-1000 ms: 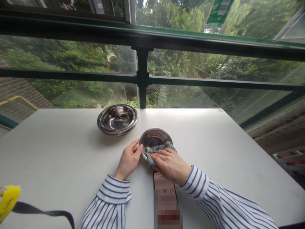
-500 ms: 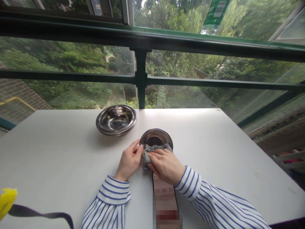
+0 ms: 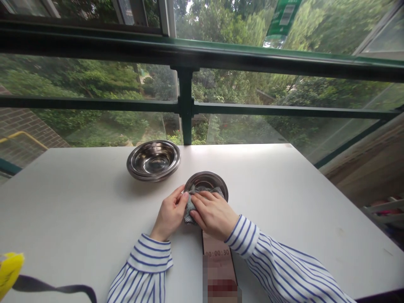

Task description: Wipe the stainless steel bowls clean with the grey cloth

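Note:
A small steel bowl (image 3: 222, 182) stands on the white table in front of me. My left hand (image 3: 168, 213) pinches its left rim between thumb and fingers. My right hand (image 3: 216, 213) presses a grey cloth (image 3: 189, 207) with a dark checked part into the near side of the bowl, fingers over the cloth. The cloth hangs over the near rim and hides much of the bowl's inside. Behind and to the left sits a stack of larger steel bowls (image 3: 143, 170), apart from both hands.
A phone (image 3: 217, 244) showing a timer lies on the white table (image 3: 277, 202), just below my right hand. A yellow item (image 3: 11, 269) and a dark strap (image 3: 53, 288) are at the lower left. Green railing (image 3: 186, 92) and glass run along the table's far edge.
My right hand has slid a little left and up with the cloth, which now covers more of the bowl's inside. My left hand keeps its place on the rim.

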Available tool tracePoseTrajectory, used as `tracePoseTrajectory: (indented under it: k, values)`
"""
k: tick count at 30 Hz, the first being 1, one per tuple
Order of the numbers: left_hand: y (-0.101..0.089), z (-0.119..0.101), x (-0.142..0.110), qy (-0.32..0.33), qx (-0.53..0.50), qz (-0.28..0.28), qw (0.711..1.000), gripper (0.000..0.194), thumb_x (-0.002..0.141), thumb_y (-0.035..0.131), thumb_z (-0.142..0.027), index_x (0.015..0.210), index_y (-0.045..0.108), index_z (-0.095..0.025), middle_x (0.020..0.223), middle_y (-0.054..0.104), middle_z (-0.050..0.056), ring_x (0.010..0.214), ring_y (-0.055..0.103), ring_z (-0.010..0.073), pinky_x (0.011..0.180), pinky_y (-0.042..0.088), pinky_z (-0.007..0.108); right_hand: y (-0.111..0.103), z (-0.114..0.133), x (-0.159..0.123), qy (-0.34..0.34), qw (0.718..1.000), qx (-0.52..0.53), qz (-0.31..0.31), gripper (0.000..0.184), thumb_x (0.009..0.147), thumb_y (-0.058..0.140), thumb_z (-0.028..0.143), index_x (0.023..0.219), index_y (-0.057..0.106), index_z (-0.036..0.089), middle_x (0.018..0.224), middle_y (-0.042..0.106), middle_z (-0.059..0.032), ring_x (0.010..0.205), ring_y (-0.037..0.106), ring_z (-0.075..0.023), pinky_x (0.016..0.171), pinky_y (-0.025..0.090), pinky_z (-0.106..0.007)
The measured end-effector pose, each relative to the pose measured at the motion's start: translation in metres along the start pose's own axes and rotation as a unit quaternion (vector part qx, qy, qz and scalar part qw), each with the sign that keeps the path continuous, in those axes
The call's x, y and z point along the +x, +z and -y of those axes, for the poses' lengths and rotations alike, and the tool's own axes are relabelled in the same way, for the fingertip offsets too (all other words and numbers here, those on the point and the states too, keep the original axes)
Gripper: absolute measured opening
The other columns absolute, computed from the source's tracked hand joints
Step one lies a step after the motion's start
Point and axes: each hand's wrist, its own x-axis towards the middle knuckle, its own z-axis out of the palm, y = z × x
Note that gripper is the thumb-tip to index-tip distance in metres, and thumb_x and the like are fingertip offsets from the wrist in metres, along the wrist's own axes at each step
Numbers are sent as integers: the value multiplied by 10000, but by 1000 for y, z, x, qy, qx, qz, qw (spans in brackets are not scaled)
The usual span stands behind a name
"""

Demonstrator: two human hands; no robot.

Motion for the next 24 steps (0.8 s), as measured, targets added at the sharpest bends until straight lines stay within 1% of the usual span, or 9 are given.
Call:
tracePoseTrajectory:
  k: [2,4,9,12,14,17,22,24]
  values:
    - [0,-1,0,0,-11,4,1000,390,790,507,-368,1102,586,-149,826,679,27,762,616,162,681,472,240,1,1,3,22,1000,3,-11,366,892,362,322,1177,458,113,1182,548,-122,1085,442,-250,834,363,-378]
    - [0,-1,0,-2,-20,4,1000,385,795,501,-365,1102,578,-145,830,676,28,752,614,158,675,472,239,2,1,2,21,1000,15,-9,371,891,361,321,1186,451,114,1184,547,-120,1087,438,-244,843,360,-372]
    - [0,2,1,1,-1,-19,1000,398,798,493,-364,1098,568,-113,719,639,10,631,576,137,590,450,226,-5,-6,-10,-50,997,42,46,366,876,387,345,1162,465,131,1103,597,-96,1009,491,-222,830,345,-345]
    - [-1,2,2,8,10,-19,1000,399,800,491,-362,1096,569,-106,750,643,21,645,571,137,603,440,225,-13,-17,-20,-86,993,28,73,317,859,421,331,1101,506,145,1025,628,-85,941,522,-211,822,332,-343]
    - [-1,2,2,11,11,-16,1000,395,802,490,-359,1096,571,-108,791,652,32,679,579,141,625,439,225,-17,-23,-24,-99,992,16,77,282,856,429,320,1059,527,152,995,636,-80,913,530,-204,834,321,-347]
    - [-1,0,2,12,18,-22,1000,386,799,492,-359,1083,584,-115,774,653,28,670,578,143,620,437,226,-16,-22,-25,-95,993,9,67,263,859,428,320,1035,536,157,962,641,-77,901,533,-198,835,318,-349]
    - [-3,-1,1,7,40,-29,999,407,804,483,-373,1096,572,-105,785,649,34,658,573,144,597,435,230,-1,-3,-10,-59,997,27,32,323,869,408,335,1103,495,131,996,626,-88,937,519,-203,782,351,-326]
    - [-4,0,1,1,39,-31,999,417,806,480,-378,1102,565,-97,780,650,36,664,578,148,595,438,232,1,1,-7,-48,998,26,28,341,873,396,337,1120,484,119,1029,617,-92,949,515,-212,773,358,-328]
